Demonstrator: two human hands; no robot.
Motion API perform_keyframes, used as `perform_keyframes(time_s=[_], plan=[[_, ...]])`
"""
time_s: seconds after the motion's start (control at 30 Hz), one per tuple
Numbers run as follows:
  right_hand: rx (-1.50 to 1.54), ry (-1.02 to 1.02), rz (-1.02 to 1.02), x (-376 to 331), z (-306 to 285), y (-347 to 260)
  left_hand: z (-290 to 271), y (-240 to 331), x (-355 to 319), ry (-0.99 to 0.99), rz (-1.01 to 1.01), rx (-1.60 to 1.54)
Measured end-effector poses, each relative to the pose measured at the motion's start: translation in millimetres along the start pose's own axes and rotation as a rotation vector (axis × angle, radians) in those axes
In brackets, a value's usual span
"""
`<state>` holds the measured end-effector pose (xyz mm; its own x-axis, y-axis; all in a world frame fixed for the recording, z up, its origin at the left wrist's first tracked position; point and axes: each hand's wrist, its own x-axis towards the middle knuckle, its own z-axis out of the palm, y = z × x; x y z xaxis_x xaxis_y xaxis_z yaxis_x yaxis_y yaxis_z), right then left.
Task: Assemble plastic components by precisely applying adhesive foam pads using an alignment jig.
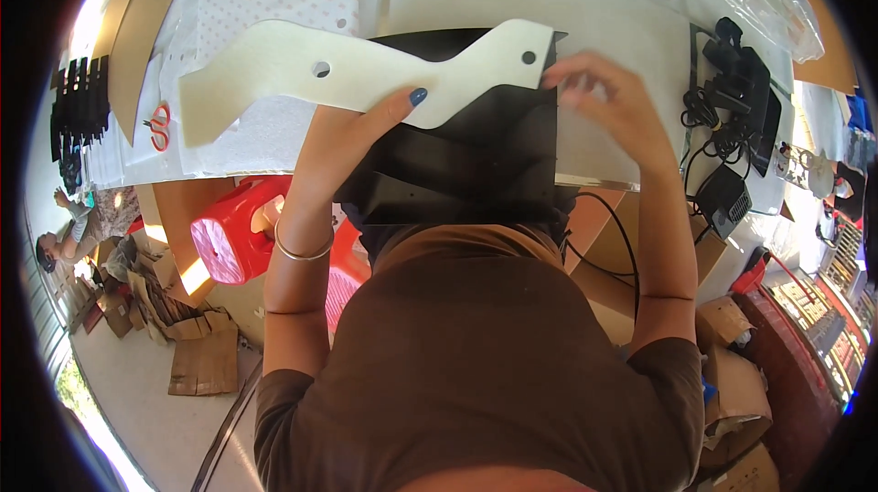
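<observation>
My left hand [352,135] grips a long, pale white shaped sheet [274,62], its thumb with a dark blue nail lying on top and the other fingers hidden underneath. The sheet has a wavy outline and two round holes. Beneath it lies a glossy black panel [457,167], reaching over the table's near edge toward my lap. At the sheet's right end is my right hand [604,94], its fingers bent and smeared by motion. Whether those fingertips touch the sheet's edge or pinch anything, I cannot tell.
The white table [631,149] carries red-handled scissors [160,126] and black strips [82,108] at left. Black cables and an adapter [722,199] sit at right. A red stool [233,236] stands below, with cardboard boxes [203,355] on the floor. Other people are farther off on both sides.
</observation>
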<state>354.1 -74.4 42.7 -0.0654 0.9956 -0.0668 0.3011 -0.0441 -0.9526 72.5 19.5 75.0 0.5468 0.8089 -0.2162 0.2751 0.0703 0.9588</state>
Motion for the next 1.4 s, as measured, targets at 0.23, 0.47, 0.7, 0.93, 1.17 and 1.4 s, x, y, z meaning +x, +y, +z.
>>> perform_keyframes(time_s=[0.23, 0.47, 0.7, 0.93, 1.17, 1.4], plan=[[0.179, 0.171, 0.117, 2, 6, -2, 30, 2, 2, -0.014, 0.05, 0.088], [-0.094, 0.356, 0.13, -6, 18, 6, 46, -3, -4, 0.062, 0.207, 0.422], [-0.064, 0.348, 0.164, -13, 20, 15, 48, 5, -9, 0.012, 0.064, 0.444], [-0.081, 0.387, 0.194, -11, 26, 12, 57, -6, -12, 0.096, 0.137, 0.589], [-0.185, 0.422, 0.206, -11, 32, 16, 60, -10, -13, 0.108, 0.267, 0.763], [-0.271, 0.436, 0.167, -9, 36, 19, 60, -11, -12, 0.098, 0.224, 0.831]])
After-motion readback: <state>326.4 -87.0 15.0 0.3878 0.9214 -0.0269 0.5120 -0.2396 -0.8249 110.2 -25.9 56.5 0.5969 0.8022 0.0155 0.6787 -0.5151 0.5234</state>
